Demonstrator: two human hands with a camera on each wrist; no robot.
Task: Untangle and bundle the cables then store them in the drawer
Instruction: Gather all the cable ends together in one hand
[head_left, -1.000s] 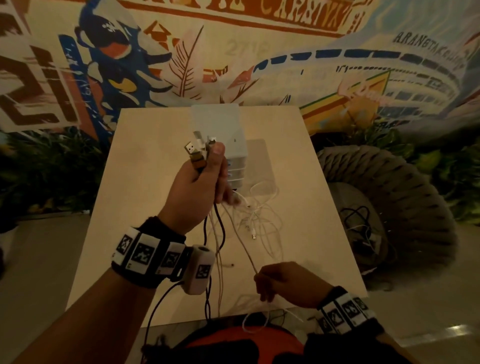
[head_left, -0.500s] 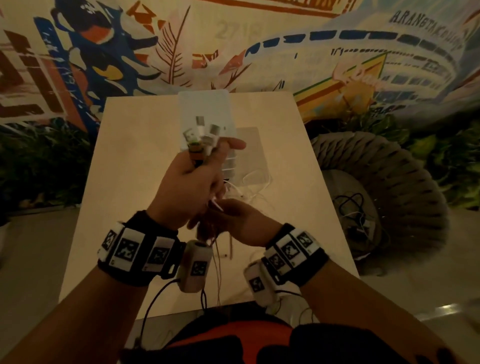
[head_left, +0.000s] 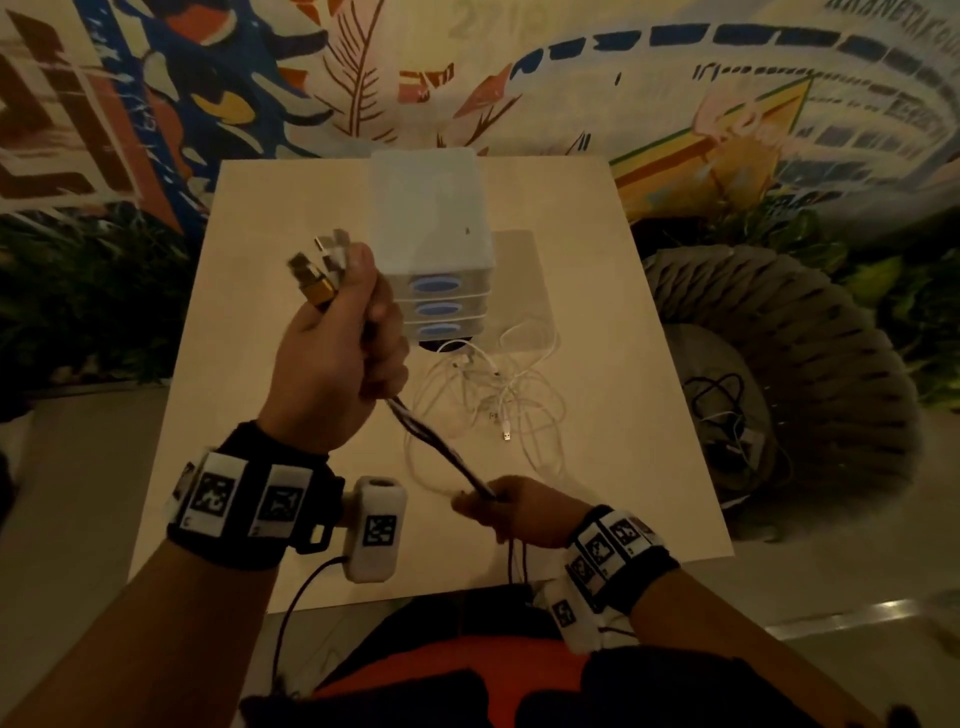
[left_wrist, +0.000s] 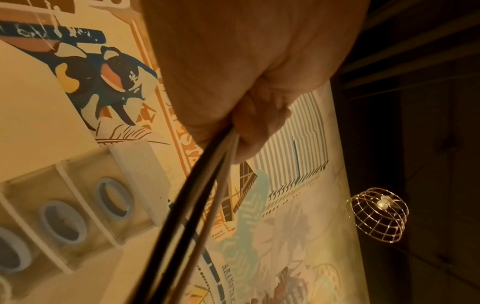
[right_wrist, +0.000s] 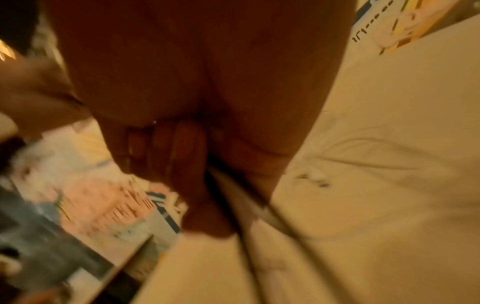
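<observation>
My left hand is raised over the table and grips a bunch of cables just below their plugs, which stick out above the fist. The black and white strands run taut down to my right hand, which holds them near the table's front edge. In the left wrist view the cables leave the curled fingers. The right wrist view is blurred, with fingers curled round the cables. A white three-drawer unit with blue handles stands at mid table, drawers closed.
A loose tangle of white cables lies on the beige table in front of the drawer unit. A round woven chair with more cables on its seat stands to the right. A painted wall rises behind.
My right hand went up to just under the left hand, then slid back down along the cables toward the table's front edge, pulling them straight. The left hand stayed raised with the plugs.
</observation>
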